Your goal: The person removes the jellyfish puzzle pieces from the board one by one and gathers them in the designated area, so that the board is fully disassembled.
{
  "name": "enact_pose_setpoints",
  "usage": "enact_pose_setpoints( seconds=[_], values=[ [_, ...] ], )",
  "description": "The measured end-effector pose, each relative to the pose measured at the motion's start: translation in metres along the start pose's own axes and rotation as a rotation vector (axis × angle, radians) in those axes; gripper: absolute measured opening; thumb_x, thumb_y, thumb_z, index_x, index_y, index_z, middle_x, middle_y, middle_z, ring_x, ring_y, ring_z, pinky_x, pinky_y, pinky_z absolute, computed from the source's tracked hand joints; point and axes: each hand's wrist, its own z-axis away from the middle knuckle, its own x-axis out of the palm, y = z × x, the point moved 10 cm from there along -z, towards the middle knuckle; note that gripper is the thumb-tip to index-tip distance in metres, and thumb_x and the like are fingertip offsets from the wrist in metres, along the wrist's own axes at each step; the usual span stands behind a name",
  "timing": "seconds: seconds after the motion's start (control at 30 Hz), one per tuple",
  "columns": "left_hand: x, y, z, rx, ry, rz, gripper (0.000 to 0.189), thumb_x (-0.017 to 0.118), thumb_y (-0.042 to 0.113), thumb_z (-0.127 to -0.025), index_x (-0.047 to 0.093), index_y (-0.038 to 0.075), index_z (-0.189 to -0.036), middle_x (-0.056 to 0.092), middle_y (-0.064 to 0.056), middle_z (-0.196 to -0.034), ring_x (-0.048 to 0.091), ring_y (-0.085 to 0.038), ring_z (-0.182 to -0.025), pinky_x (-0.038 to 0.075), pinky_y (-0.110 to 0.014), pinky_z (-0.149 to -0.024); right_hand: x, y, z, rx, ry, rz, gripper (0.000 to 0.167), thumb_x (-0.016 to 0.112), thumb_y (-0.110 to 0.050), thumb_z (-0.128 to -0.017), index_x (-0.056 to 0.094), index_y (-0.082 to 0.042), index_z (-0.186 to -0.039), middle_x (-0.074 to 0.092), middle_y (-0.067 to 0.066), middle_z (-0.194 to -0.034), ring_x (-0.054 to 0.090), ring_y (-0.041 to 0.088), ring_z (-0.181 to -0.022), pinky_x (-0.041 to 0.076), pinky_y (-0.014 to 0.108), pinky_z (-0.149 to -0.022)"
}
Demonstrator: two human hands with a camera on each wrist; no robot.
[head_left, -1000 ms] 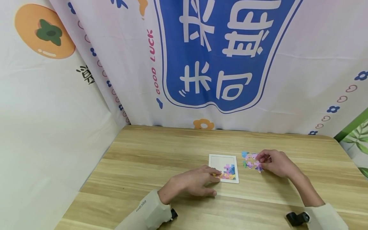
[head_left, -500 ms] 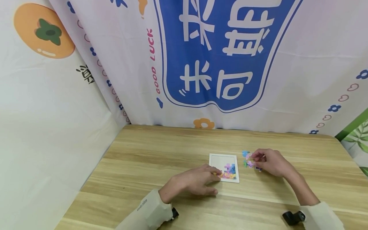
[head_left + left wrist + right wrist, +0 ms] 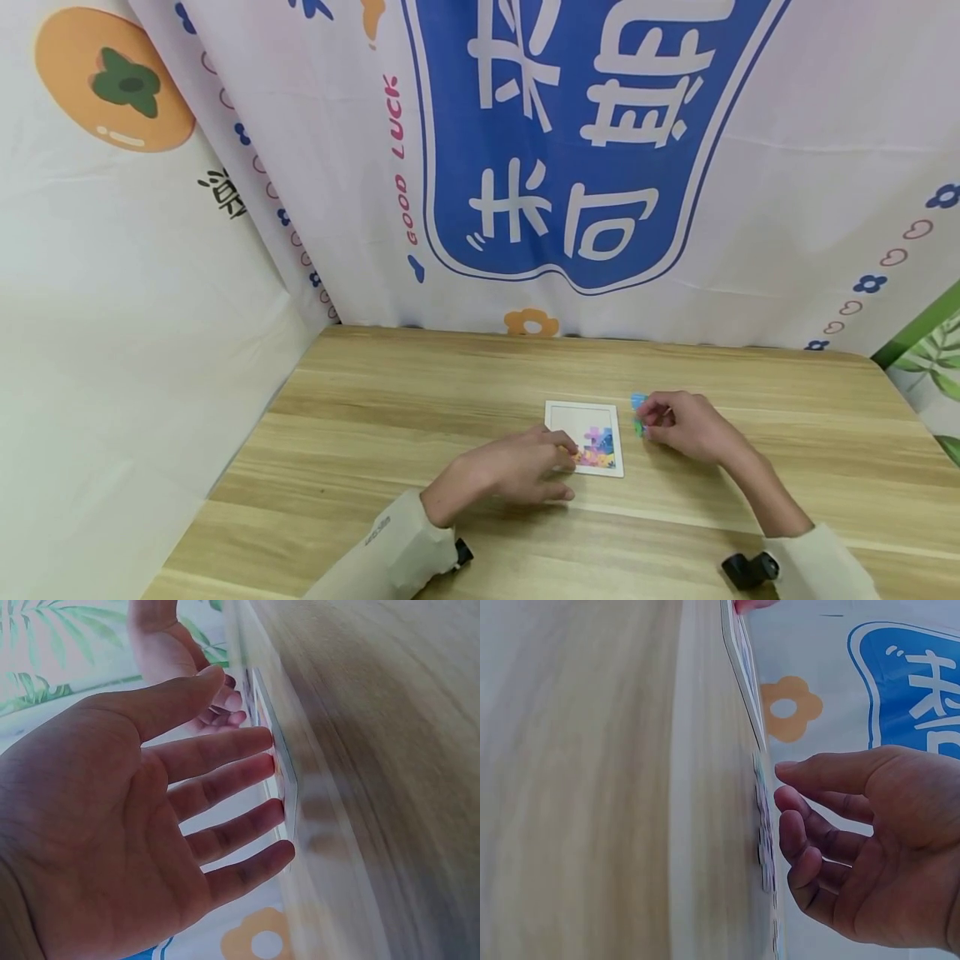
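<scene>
A white-framed jigsaw board (image 3: 567, 415) lies on the table, with joined colourful pieces (image 3: 598, 452) filling its lower right part. My left hand (image 3: 517, 473) rests its fingertips at the board's lower left; in the left wrist view its fingers are straight and spread against the board's edge (image 3: 289, 776). To the right of the board, my right hand (image 3: 693, 429) hovers over loose jigsaw pieces (image 3: 765, 832), thumb and fingers loosely bent with nothing between them. A blue piece (image 3: 638, 401) and a green piece (image 3: 639, 427) peek out past its fingertips; the others are hidden beneath it.
The wooden table (image 3: 405, 392) reaches back to a printed cloth (image 3: 360, 183) hanging behind it. Another white cloth (image 3: 150, 317) hangs along the left side. A black wrist camera (image 3: 750, 571) sits by the right sleeve.
My right hand has slid left across the loose pieces, toward the board, covering the nearer ones. My left hand has barely moved, and the board stays put.
</scene>
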Motion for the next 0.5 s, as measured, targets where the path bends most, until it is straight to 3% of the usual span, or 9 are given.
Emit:
enact_pose_setpoints(
  seconds=[0.5],
  values=[
    [-0.002,0.0,-0.003,0.019,0.003,-0.07,0.043,0.068,0.043,-0.106,0.071,0.02,-0.141,0.057,0.005,-0.157,0.052,-0.017,-0.144,0.049,-0.036,-0.12,0.01,-0.016,-0.007,-0.019,-0.003,0.012,0.015,0.08,-0.006,-0.093,0.075,-0.007,-0.107,0.073,-0.001,-0.094,0.059,0.011,-0.081,0.049,0.022,-0.067]
  ],
)
